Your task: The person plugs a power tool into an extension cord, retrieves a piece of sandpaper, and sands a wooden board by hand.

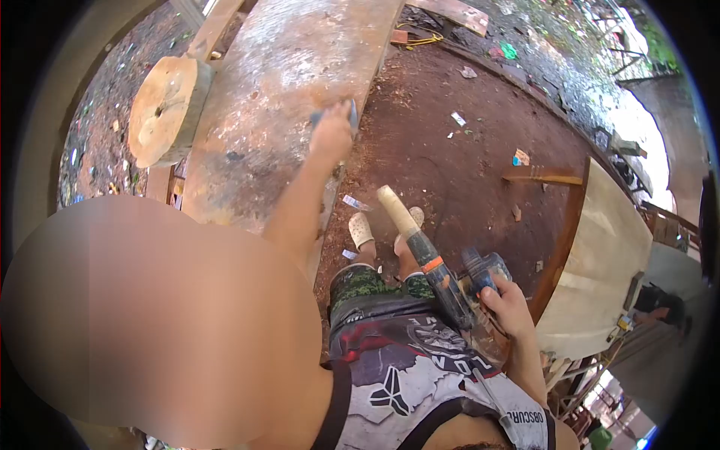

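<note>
My left hand (332, 133) reaches out over the long wooden bench (270, 67). Its fingers are closed on a small grey-blue object (352, 114), pressed close to the board's right edge; motion blur hides its exact kind. The board is scuffed, with pale and dark patches. Low on the right, my right hand (510, 306) grips a dark handheld blower (486, 271) by its body. The blower's black tube (435, 270) has an orange band and ends in a long beige nozzle (397, 210), which points forward over my feet.
A round wood slab (165, 112) stands against the bench's left side. Reddish dirt ground (465, 150) carries scraps of litter. To the right is a pale panel (600, 262) with a wooden edge, and a person (660, 306) beyond it. A large blurred area covers the lower left.
</note>
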Available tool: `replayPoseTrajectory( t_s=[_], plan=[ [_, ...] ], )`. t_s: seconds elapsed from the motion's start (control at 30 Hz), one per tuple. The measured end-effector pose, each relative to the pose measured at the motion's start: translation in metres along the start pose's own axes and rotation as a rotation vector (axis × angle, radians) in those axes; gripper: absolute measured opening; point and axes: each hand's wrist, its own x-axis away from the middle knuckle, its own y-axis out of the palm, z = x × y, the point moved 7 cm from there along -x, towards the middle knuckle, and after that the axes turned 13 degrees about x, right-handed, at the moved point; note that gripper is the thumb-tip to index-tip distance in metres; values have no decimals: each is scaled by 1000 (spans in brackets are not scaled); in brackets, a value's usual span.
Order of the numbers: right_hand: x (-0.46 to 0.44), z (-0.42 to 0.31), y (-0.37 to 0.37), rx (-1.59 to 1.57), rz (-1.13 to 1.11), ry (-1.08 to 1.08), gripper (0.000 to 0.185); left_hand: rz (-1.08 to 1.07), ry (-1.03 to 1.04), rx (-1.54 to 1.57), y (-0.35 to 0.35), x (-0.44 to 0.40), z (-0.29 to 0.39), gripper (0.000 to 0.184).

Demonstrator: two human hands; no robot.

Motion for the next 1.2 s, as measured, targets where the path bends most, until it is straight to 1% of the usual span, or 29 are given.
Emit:
replayPoseTrajectory(
  t_s=[0.03,0.1,0.17,0.2,0.27,0.3,0.37,0.4,0.47,0.53,0.6,0.63,0.7,0.73,0.77,0.83,0.87,0.93,0.97,1.0,1.03,1.07,1.1,1.13,1.17,1.2],
  plan=[
    [-3,-3,3,19,20,-8,43,-1,16,5,-9,-12,5,43],
    [7,-4,13,-18,21,38,43,-245,-127,-25,-10,-14,11,48],
    [5,-9,13,-44,29,35,43,-98,-133,4,4,52,37,52],
    [9,-3,11,-24,49,46,42,-84,-124,1,3,54,41,52],
    [11,-3,10,-42,55,84,42,-59,34,84,4,55,51,57],
    [12,-3,8,-33,65,84,42,-51,38,94,0,33,46,57],
    [9,-5,9,-17,79,66,42,-138,-164,141,-9,-48,9,56],
    [10,-9,10,-19,89,69,42,-140,-154,146,-9,-65,0,56],
    [13,-22,7,39,129,41,44,-97,-32,49,-14,-85,-3,56],
    [16,-22,4,-1,116,51,45,-113,-311,204,3,-34,0,46],
    [9,-18,-2,-35,105,46,46,90,21,39,13,17,29,38],
    [1,-19,-6,-37,104,44,46,90,21,36,4,2,33,38],
    [-9,-22,-13,-103,93,29,46,19,-135,164,-15,-31,31,35],
    [-19,-24,-16,-109,64,30,46,59,-147,84,-16,-63,14,36],
    [-27,-30,-22,-101,63,24,46,69,-151,85,-13,-84,-2,36],
    [-39,-42,-28,-69,24,35,47,118,-53,7,-13,-93,-23,36],
    [-47,-49,-33,-69,1,16,47,9,-220,133,-38,-79,-11,39],
    [-56,-52,-43,-118,-93,50,49,173,-265,132,-21,-6,-12,47],
    [-65,-51,-48,-117,-121,42,49,121,-296,134,-13,37,0,53],
    [-75,-49,-55,-79,-91,4,53,66,-328,142,-8,66,10,59],
    [-85,-50,-65,-37,-56,-37,57,72,-347,128,-12,67,10,59],
    [-92,-55,-71,-12,-93,33,51,60,-351,108,-15,67,11,61],
    [-102,-56,-74,0,-120,26,51,49,-360,90,-21,69,13,64],
    [-113,-58,-78,48,-129,-3,47,158,-438,127,-31,42,-10,62],
    [-124,-62,-81,94,-128,-36,44,178,-502,179,-51,4,-30,60],
    [-130,-69,-81,106,-178,-2,38,196,-563,238,-69,-29,-50,58]
  ],
)
